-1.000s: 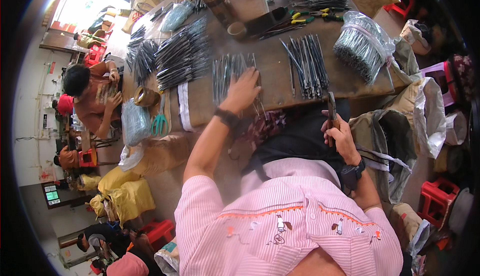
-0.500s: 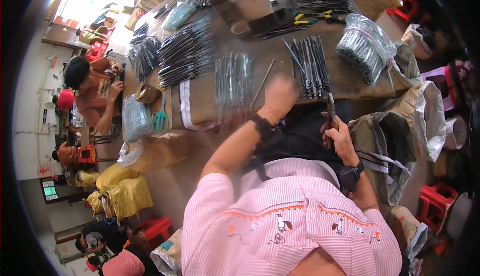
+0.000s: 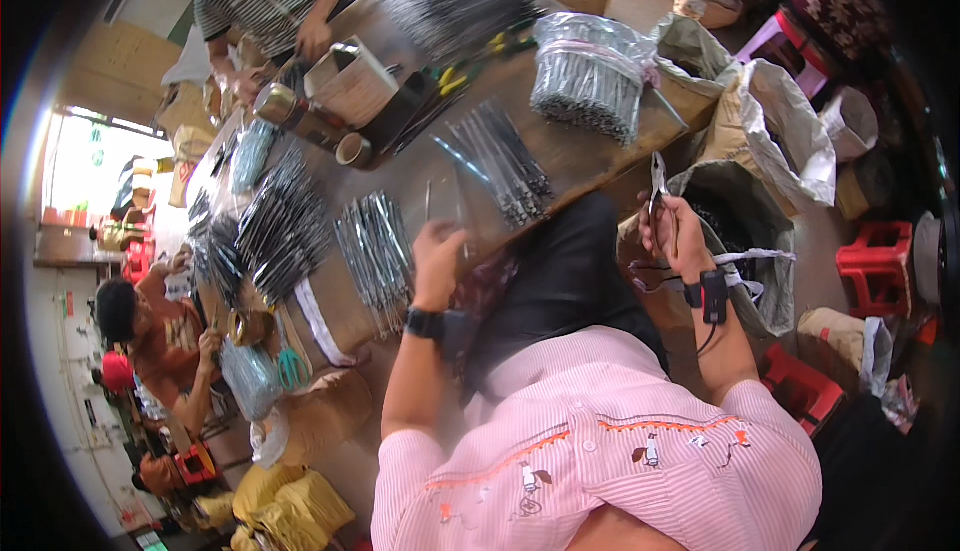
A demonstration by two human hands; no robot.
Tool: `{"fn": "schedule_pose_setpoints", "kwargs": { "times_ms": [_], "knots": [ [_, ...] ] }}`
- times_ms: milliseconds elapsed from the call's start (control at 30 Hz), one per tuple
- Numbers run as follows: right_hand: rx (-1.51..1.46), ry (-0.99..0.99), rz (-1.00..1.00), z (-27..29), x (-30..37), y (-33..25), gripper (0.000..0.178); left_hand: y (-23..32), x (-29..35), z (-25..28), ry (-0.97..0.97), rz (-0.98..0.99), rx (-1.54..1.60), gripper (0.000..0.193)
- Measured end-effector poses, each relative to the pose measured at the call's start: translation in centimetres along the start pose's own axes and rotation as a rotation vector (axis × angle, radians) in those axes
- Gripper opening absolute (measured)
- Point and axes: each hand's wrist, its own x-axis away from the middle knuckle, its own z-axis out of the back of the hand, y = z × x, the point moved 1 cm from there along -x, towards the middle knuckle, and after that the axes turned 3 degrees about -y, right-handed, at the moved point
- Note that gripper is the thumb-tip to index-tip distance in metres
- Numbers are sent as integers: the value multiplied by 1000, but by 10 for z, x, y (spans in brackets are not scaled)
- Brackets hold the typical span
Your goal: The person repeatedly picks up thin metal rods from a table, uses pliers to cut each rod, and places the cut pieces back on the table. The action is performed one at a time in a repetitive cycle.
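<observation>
My right hand (image 3: pixel 672 236), off the table's near edge, is wrapped round the handles of metal pliers (image 3: pixel 657 186), whose jaws point up. My left hand (image 3: pixel 440 256) is over the table edge, fingers curled together and blurred; I cannot make out what is in them. Just beyond it a single thin rod (image 3: pixel 430 196) lies on the table. Left of that hand is a row of dark, shiny thin rods (image 3: pixel 375 256). A second row of thin rods (image 3: pixel 500 166) lies between my hands, farther up the table.
A plastic-wrapped bundle of rods (image 3: pixel 587 76) stands at the table's right end. Larger rod piles (image 3: pixel 285 226) cover the left side, beside a cup (image 3: pixel 353 149) and a box (image 3: pixel 350 86). Open sacks (image 3: pixel 745 251) stand right of me. A co-worker (image 3: pixel 265 6) sits across, another (image 3: pixel 160 341) at left.
The view has turned, so the table now slants up to the right. My left hand has drawn back toward the near edge. The pliers have moved away from the right-hand rod row.
</observation>
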Motion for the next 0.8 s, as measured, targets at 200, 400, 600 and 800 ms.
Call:
{"fn": "schedule_pose_setpoints", "kwargs": {
  "times_ms": [200,400,600,800],
  "knots": [
    [-14,54,202,11,-42,-29,28,13,23,13,-147,389,573,26],
    [1320,675,419,6,-81,-38,22,21,43,7,-289,463,796,23],
    [1203,692,454,5,-91,-42,24,28,56,-9,-361,418,716,23],
    [-94,242,104,12,-54,-58,13,26,76,12,-170,338,660,26]
  ]
}}
